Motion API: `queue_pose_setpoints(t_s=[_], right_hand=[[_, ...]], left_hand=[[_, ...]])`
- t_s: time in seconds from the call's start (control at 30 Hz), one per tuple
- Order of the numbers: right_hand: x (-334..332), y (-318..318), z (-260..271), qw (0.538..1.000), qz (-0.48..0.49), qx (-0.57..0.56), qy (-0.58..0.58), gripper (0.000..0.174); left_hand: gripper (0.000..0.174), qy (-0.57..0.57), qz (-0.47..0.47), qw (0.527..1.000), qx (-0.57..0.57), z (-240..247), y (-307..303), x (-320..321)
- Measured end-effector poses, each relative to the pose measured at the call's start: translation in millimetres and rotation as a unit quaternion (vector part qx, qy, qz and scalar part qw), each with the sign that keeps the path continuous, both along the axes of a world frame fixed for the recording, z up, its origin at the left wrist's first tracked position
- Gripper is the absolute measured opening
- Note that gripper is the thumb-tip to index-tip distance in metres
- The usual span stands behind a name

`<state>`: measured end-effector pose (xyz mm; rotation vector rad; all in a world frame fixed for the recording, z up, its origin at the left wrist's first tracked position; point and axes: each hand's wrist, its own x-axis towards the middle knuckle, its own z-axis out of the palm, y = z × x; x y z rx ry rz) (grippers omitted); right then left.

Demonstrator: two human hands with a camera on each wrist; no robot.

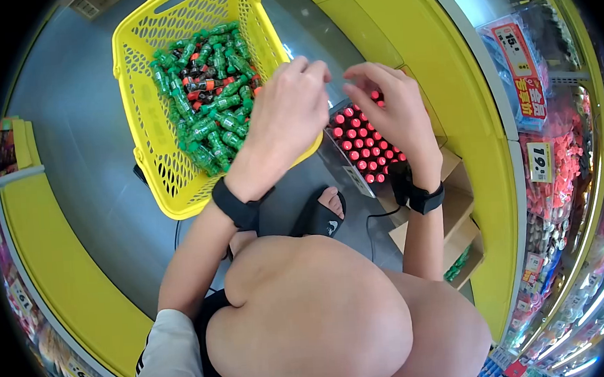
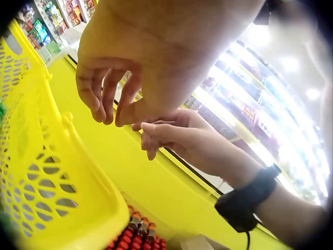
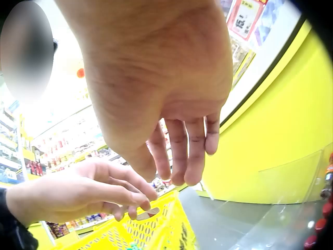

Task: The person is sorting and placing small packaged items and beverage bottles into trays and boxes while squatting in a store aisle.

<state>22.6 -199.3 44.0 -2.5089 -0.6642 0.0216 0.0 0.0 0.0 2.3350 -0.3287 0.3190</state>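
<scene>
My left hand [image 1: 289, 106] hovers over the right rim of a yellow shopping basket [image 1: 166, 172], its fingers loosely bent around nothing. Facing it, my right hand [image 1: 399, 110] is raised above a box of red-capped bottles [image 1: 360, 142], likewise holding nothing. In the left wrist view the fingertips of both hands come close together and overlap. Inside the basket lie many small green bottles [image 1: 225, 120] mixed with dark bottles with orange-red caps [image 1: 202, 84]. The red-capped bottles stand upright in tight rows, partly hidden by my right hand.
Open cardboard boxes [image 1: 460, 237] sit at the right against a yellow shelf base [image 1: 488, 239]; one contains green bottles [image 1: 457, 265]. Packaged goods with price tags [image 1: 541, 162] hang along the right. Another yellow shelf base [image 1: 57, 252] runs along the left. My sandalled foot [image 1: 321, 211] is beside the basket.
</scene>
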Motion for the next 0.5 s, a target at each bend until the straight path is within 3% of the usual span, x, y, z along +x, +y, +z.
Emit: queue_pose_setpoints(t_s=[0.07,0.1,0.17,0.23,0.33,0.4,0.5], right_hand=[[4.2,10.9,3.9,0.999,0.033,-0.009,0.024,0.027],[14.9,43.0,0.7,0.999,0.036,0.021,-0.011,0.027],[19.6,53.7,-3.1,0.993,0.107,0.004,-0.051,0.027],[21.3,68.4,-6.6,0.992,0.109,-0.031,-0.059,0.028],[30.7,95.5,-15.5,0.983,0.168,-0.050,-0.052,0.031],[37.9,112.6,-23.7,0.981,0.170,-0.085,-0.032,0.033],[52.6,137.0,-41.9,0.974,0.177,-0.139,-0.009,0.037]], left_hand=[[0.014,0.007,0.014,1.000,-0.020,-7.1,12.1,4.6],[0.014,-0.027,0.016,0.999,0.011,1.6,50.5,18.6],[0.013,-0.042,0.051,0.997,0.045,-5.1,67.5,20.6],[0.011,-0.063,0.075,0.988,0.119,-12.0,91.4,23.9],[0.012,-0.037,0.102,0.985,0.134,-27.8,123.8,34.2],[0.014,0.014,0.107,0.984,0.141,-37.0,141.5,41.1],[0.017,0.002,0.092,0.979,0.179,-63.4,166.6,55.2]])
